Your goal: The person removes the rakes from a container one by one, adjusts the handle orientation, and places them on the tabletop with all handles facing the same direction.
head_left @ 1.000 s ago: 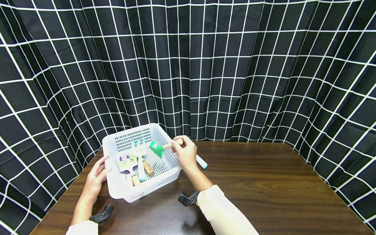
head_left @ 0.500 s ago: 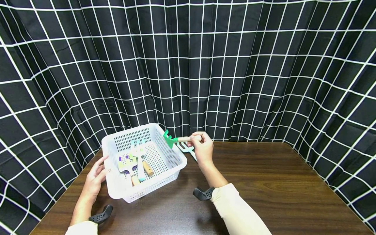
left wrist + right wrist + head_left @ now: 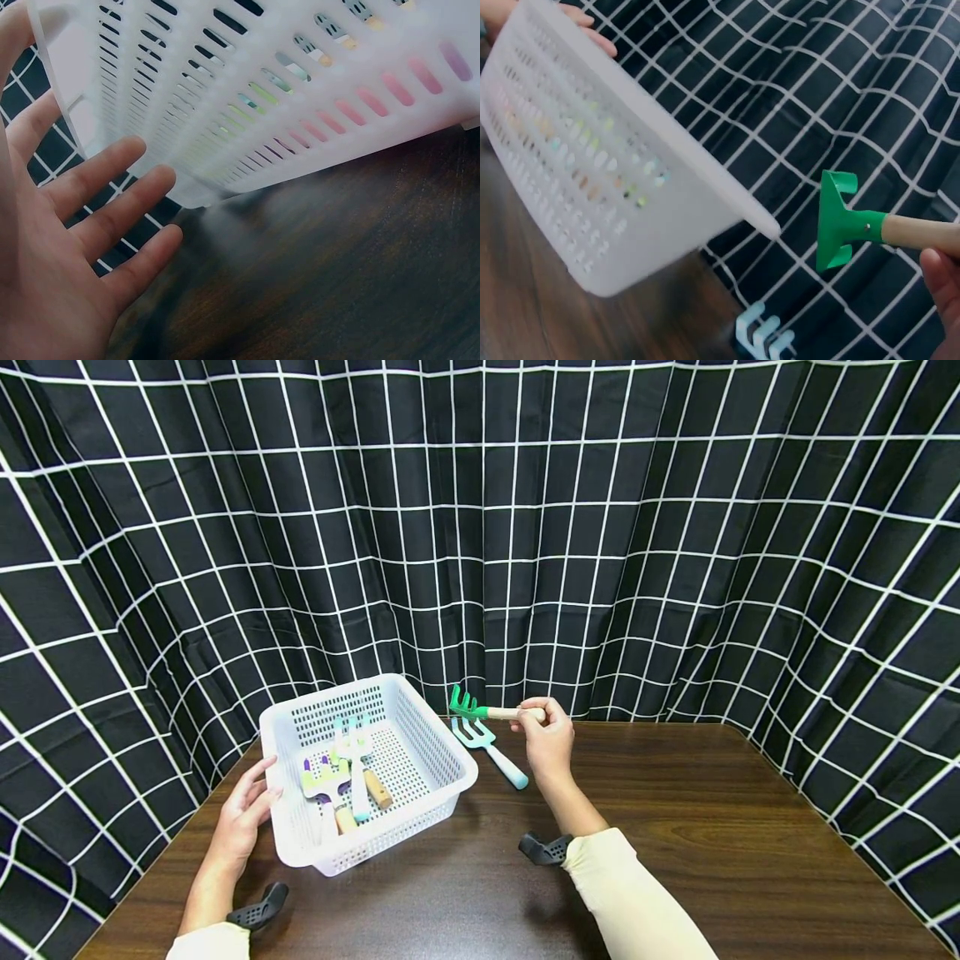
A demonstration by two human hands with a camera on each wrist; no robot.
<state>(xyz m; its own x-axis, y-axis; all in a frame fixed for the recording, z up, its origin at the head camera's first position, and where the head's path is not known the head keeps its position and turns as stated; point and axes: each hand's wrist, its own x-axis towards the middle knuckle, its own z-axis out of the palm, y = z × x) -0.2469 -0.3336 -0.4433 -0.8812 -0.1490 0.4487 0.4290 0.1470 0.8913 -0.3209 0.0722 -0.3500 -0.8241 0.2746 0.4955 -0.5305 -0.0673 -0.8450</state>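
left hand [image 3: 238, 822]: resting spread-fingered against basket [image 3: 405, 822]
right hand [image 3: 549, 742]: pinching green rake [image 3: 495, 713] aloft
desk [image 3: 675, 827]: stretching rightward, far edge [image 3: 645, 724] running behind basket

Green rake [image 3: 491, 712], 1, in right hand [image 3: 551, 743]. Pale-blue fork [image 3: 491, 747], 1, left of grip. White basket [image 3: 397, 832], 1, farther left; tools [image 3: 360, 792] inside, at least 3. Wrist mounts [image 3: 543, 850], 2.

cream sleeves [image 3: 637, 897]; curved black perforated wrist pieces [image 3: 543, 849]

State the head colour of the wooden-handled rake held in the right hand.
Green; the rake's head shows best in the right wrist view.
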